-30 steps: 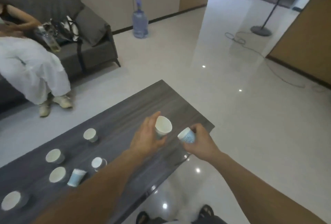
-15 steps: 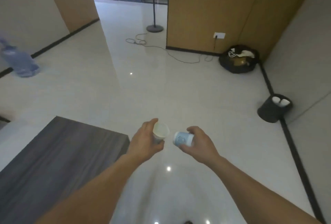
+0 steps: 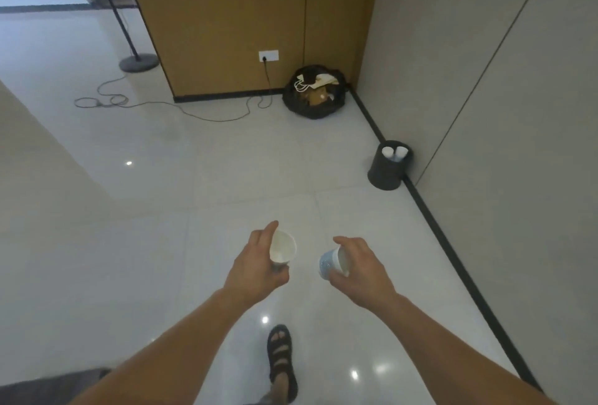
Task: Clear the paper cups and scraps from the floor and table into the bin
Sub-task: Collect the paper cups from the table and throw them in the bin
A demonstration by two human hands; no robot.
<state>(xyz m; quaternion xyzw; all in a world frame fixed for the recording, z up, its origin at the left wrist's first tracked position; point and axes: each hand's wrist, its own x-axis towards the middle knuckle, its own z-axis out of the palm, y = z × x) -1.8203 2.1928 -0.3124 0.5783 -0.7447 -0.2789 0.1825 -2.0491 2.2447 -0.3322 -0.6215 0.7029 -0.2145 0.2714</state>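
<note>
L hand (image 3: 255, 270) grips white cup (image 3: 282, 251); R hand (image 3: 359, 270) grips blue cup (image 3: 330, 263).

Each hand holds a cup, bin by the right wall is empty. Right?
Not quite. The head view shows the bin already has two cups in it. The rest holds: left hand and right hand each hold a cup.

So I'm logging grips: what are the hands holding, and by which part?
Left hand grips a white paper cup around its lower body; right hand holds a blue-patterned paper cup tilted, around its side.
</note>
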